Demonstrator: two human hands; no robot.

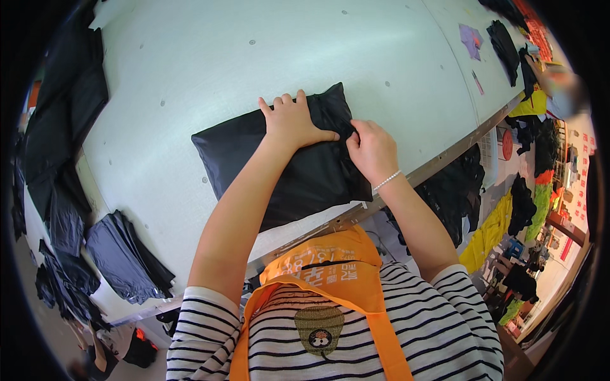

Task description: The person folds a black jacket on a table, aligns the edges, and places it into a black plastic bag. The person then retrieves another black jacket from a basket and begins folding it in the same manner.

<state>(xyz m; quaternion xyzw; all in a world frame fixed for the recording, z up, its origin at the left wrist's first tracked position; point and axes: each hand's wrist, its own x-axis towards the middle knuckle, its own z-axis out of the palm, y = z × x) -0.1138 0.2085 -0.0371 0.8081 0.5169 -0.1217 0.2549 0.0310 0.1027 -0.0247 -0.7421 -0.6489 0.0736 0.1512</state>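
Note:
A flat rectangle of shiny black fabric (235, 152) lies on the pale table in front of me, creased and gathered along its right side. My left hand (290, 120) rests on its upper part with the fingers spread and the thumb stretched toward the gathered side. At the right edge, my right hand (373, 147) pinches the black fabric between thumb and fingers. Whether it is a single folded piece or a stack of layers, I cannot tell.
Dark folded cloth pieces (127, 257) lie at the table's left side, beside long black cloth (67, 114). A purple scrap (471, 40), a pen-like tool (477, 82) and black cloth (503, 52) lie far right. Beyond the table edge (445, 147), other people are at work.

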